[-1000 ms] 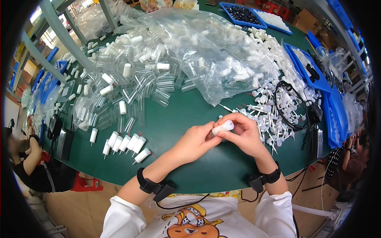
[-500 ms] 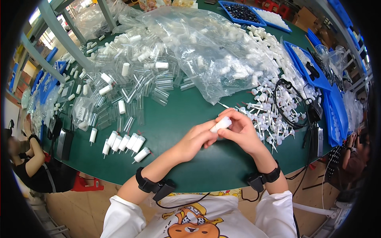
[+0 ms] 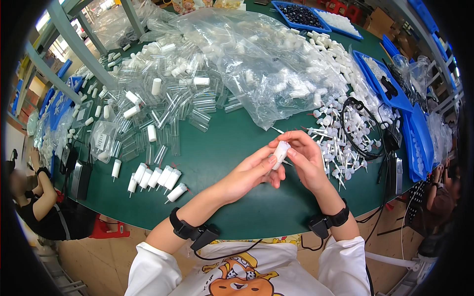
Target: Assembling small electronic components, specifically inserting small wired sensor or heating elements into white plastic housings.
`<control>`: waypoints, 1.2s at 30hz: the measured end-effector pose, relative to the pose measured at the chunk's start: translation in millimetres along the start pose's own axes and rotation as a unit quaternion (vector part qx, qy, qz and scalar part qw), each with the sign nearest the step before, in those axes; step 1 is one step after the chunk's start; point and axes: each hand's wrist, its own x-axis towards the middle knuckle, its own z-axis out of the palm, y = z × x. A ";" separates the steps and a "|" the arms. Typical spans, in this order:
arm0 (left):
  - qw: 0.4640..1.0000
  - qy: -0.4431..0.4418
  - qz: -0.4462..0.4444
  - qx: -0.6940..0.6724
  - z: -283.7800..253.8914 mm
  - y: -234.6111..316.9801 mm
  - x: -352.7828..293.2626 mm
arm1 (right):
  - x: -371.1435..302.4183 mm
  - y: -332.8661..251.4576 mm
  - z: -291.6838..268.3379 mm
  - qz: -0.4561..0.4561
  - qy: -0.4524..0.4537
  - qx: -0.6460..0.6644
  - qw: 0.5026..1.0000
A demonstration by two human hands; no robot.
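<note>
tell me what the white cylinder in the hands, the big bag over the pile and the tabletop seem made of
White cylinder: probably plastic, satin finish, judging by its smooth, even white surface. Big bag: thin, glossy plastic film; it is see-through, creased and catches the light. Tabletop: smooth green with a slight sheen, perhaps rubber or vinyl; the look leaves it open.

One wide fisheye, left of a head-worn pair, looked down and forward over the green tabletop (image 3: 217, 148). Left hand (image 3: 251, 172) and right hand (image 3: 310, 162) sat near, just below mid-frame.
</note>
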 end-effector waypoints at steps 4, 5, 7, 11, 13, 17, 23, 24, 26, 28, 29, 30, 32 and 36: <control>1.000 0.006 -0.005 -0.024 -1.3 -0.4 -0.1 | -0.6 -0.2 2.1 0.012 0.010 0.016 1.000; 1.000 0.005 -0.004 -0.023 -2.7 -1.3 0.7 | -0.5 1.8 1.3 0.009 0.011 0.011 1.000; 1.000 0.011 -0.001 -0.021 -4.7 -2.1 1.5 | -0.2 6.4 1.7 0.015 0.034 0.020 0.999; 0.998 0.013 0.011 -0.054 -9.6 -3.1 2.3 | 0.5 6.9 3.9 0.009 0.033 -0.004 0.999; 0.998 0.043 0.006 -0.038 -2.0 0.3 2.3 | 0.1 6.1 1.3 0.006 0.018 0.005 1.000; 0.998 0.055 0.002 -0.014 -0.6 0.6 1.9 | 0.2 4.4 1.3 -0.017 0.014 -0.038 0.999; 0.998 0.052 0.019 0.027 -2.0 0.2 0.9 | 0.0 8.9 0.6 -0.066 0.033 -0.100 0.992; 0.998 0.046 0.020 0.027 -3.5 -0.8 1.0 | 0.0 9.6 0.6 -0.076 0.033 -0.106 0.991; 0.999 0.033 0.022 0.029 -8.5 -4.4 1.1 | 0.0 10.6 1.1 -0.096 0.033 -0.116 0.988; 0.999 0.030 0.022 0.032 -9.9 -6.4 0.3 | -0.8 10.8 3.1 -0.095 0.039 -0.123 0.987; 0.999 0.029 0.023 0.034 -10.1 -7.0 0.0 | -1.3 10.6 4.4 -0.094 0.042 -0.126 0.987; 0.998 0.030 0.017 0.045 -9.9 -6.6 0.2 | -2.1 10.4 6.0 -0.093 0.044 -0.139 0.985; 0.997 0.032 0.005 0.068 -8.7 -4.6 0.8 | -3.3 10.2 8.3 -0.089 0.047 -0.167 0.981; 0.999 0.038 -0.002 0.023 -8.2 -3.4 1.3 | -3.5 10.1 6.5 -0.088 0.045 -0.183 0.978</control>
